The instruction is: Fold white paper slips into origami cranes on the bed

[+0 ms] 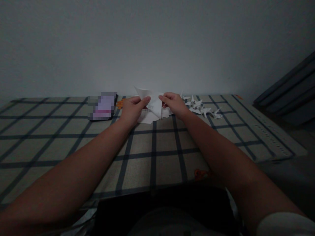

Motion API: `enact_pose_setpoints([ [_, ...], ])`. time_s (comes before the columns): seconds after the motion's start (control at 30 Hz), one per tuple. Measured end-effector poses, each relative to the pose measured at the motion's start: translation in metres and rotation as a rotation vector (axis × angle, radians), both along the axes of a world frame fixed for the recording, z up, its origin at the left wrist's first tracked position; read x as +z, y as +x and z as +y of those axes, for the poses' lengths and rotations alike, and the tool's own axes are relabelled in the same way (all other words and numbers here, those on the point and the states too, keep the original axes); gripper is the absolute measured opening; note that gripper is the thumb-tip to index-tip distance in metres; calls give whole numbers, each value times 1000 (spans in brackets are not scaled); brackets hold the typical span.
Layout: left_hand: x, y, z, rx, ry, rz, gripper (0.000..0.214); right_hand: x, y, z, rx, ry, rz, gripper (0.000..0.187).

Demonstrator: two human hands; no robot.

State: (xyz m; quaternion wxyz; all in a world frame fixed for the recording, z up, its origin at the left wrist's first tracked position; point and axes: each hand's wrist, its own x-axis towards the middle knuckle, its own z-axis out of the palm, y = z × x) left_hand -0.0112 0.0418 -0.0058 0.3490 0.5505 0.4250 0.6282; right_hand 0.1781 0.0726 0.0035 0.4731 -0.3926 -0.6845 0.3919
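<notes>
My left hand (133,106) and my right hand (173,102) both pinch a partly folded white paper (154,104), held a little above a checked cloth (152,144). More white paper sheets (147,117) lie flat under it. The left thumb and fingers close on the paper's left edge, the right fingers on its right edge. Just right of my right hand lies a small heap of folded white paper cranes (200,107).
A blurred-out rectangular object (103,106) lies on the cloth left of my left hand, with a small orange thing (119,104) beside it. A plain wall (157,46) rises behind. A dark slanted surface (287,95) stands at the right. Another orange mark (200,173) is near me.
</notes>
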Motion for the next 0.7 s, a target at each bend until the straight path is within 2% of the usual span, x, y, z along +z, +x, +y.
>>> enact_pose_setpoints([
  [0.17, -6, 1, 3, -31, -18, -42, 34, 0, -2, -2, 47, -51, 32, 40],
  [0.3, -8, 3, 6, -98, -42, -103, 34, 1, -1, -3, -5, -15, -37, 42],
  [0.43, -3, 2, 7, -125, -102, -248, 37, 3, 2, -2, -56, 75, -146, 41],
  [0.7, 5, -5, 11, -74, -145, -342, 37, 7, 3, -4, -36, 82, -186, 35],
])
